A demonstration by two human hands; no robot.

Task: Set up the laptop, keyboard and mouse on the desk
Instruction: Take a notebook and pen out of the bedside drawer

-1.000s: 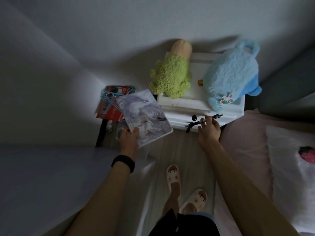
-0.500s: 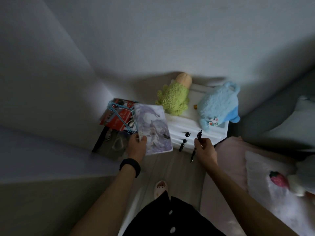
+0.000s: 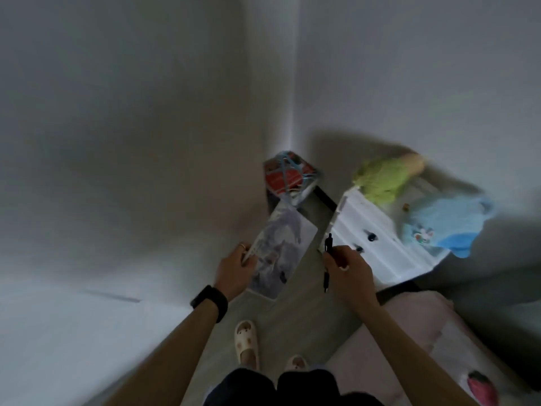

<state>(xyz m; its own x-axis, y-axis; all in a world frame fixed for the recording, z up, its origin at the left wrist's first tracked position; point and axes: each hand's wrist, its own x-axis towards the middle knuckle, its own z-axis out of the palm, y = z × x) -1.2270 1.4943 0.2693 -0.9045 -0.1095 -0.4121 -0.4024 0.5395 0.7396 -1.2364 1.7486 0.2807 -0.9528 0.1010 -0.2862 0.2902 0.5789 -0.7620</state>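
Note:
No laptop, keyboard or mouse shows in this blurred frame. My left hand (image 3: 237, 269) grips the edge of a flat printed pad (image 3: 282, 253) with a pale purple picture, held above the wooden floor. My right hand (image 3: 348, 268) holds two black pens (image 3: 328, 247), one pointing up and one hanging below the fist. A white desk surface (image 3: 73, 332) fills the lower left.
A white drawer unit (image 3: 377, 250) stands at right, with a green plush toy (image 3: 383, 178) and a blue plush toy (image 3: 448, 224) on top. A red bag with blue hangers (image 3: 288, 177) sits in the wall corner. A pink bed (image 3: 409, 347) lies at lower right.
The view has swung to the left, so the drawer unit and toys sit further right. Both hands keep their grips; the pad has tilted and moved away from the drawer unit.

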